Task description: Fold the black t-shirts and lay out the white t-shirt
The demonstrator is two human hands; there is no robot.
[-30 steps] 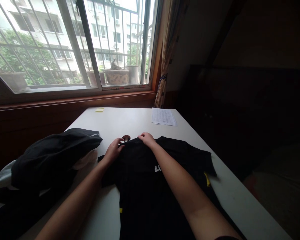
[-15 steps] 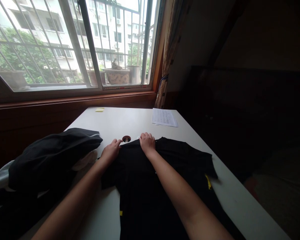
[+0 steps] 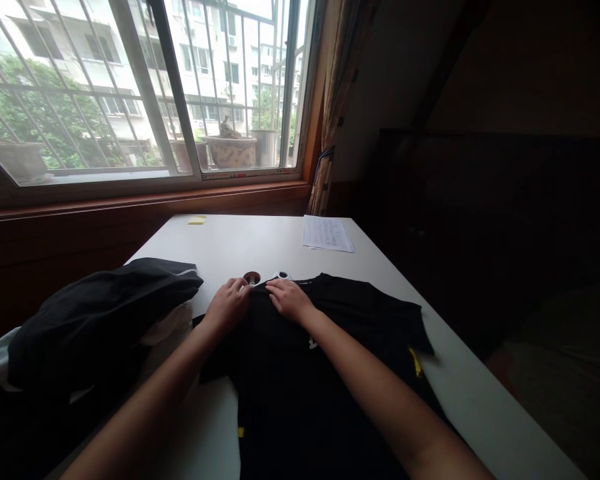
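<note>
A black short-sleeved T-shirt (image 3: 300,400) lies spread on the white table (image 3: 225,247), its collar end away from me. Small yellow patches show at its two sides, and a small white mark on the chest is partly covered by my right forearm. My left hand (image 3: 230,301) has its fingers closed on the cloth at the left shoulder edge. Beside the collar, my right hand (image 3: 291,300) rests on the shirt with its fingers stretched out to the left. Just beyond it is a white ring-shaped thing (image 3: 283,275) with a dark centre.
Dark clothes (image 3: 95,320) with some pale cloth are heaped on the left. Printed papers (image 3: 327,233) and a yellow sticky note (image 3: 197,219) lie at the far end. A round cable hole (image 3: 251,277) is in the tabletop. Beyond stands a barred window (image 3: 230,87).
My right hand has shifted slightly left and flattened onto the cloth, uncovering the white ring. My left hand has moved slightly to the right along the shoulder edge.
</note>
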